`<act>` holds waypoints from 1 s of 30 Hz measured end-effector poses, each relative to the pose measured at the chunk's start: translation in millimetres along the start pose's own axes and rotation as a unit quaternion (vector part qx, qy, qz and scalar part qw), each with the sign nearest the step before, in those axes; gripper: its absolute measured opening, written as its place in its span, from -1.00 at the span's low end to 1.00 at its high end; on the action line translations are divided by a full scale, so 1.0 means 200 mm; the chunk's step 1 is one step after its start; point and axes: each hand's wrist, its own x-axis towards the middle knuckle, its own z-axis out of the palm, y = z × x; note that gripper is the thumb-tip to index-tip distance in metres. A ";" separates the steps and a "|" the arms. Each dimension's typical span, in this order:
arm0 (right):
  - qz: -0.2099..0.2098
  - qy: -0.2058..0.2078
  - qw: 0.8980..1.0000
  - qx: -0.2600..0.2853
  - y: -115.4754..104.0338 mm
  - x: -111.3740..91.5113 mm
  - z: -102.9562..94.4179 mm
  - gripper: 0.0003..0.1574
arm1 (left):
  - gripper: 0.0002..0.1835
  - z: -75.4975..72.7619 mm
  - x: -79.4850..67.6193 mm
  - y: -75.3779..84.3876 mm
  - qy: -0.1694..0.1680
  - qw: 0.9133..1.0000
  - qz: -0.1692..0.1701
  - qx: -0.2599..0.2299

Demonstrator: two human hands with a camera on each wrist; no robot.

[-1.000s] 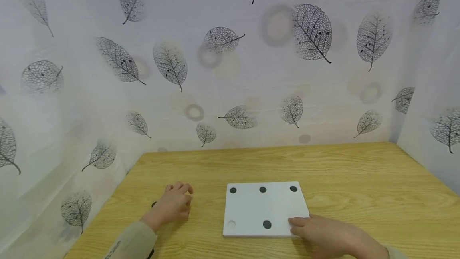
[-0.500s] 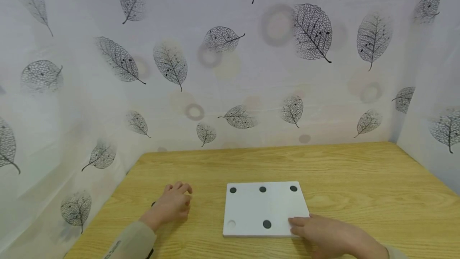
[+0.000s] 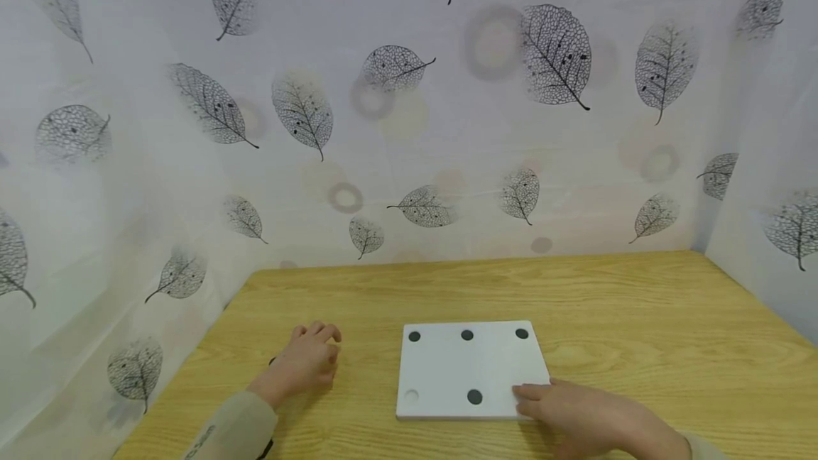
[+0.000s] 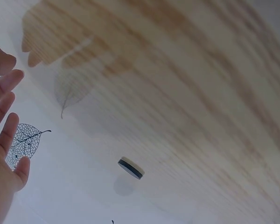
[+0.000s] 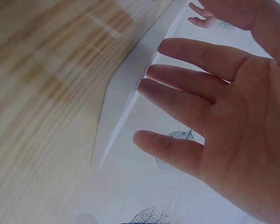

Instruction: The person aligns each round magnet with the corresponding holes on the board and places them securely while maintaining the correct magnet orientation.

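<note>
A flat white board (image 3: 447,375) lies on the wooden table. Several dark round discs are set in it, among them a front-middle disc (image 3: 475,397); a bare round recess (image 3: 411,396) shows at its front left corner. My right hand (image 3: 581,414) rests its fingertips on the board's front right part, covering that corner; in the right wrist view the fingers (image 5: 177,100) are nearly straight at the board's edge (image 5: 116,100). To the left of the board, my left hand (image 3: 303,368) holds nothing, fingers loosely bent. A small round piece with a dark band (image 4: 130,168) lies on the table in the left wrist view.
The wood-grain table (image 3: 486,289) extends behind and beside the board. A pale curtain (image 3: 409,126) printed with dark leaves hangs along the table's back and both sides.
</note>
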 end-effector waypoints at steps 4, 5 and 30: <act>0.001 0.001 1.000 -0.002 0.00 0.00 0.00 -0.32 | -0.83 0.00 0.00 0.00 0.006 1.000 0.004 0.001; 0.001 0.000 1.000 -0.002 0.00 0.00 0.00 -0.32 | -0.83 0.00 0.00 0.00 0.008 1.000 0.005 0.001; -0.010 0.004 1.000 -0.007 0.01 0.00 0.00 -0.32 | -0.84 0.02 -0.01 -0.03 0.021 1.000 0.014 0.018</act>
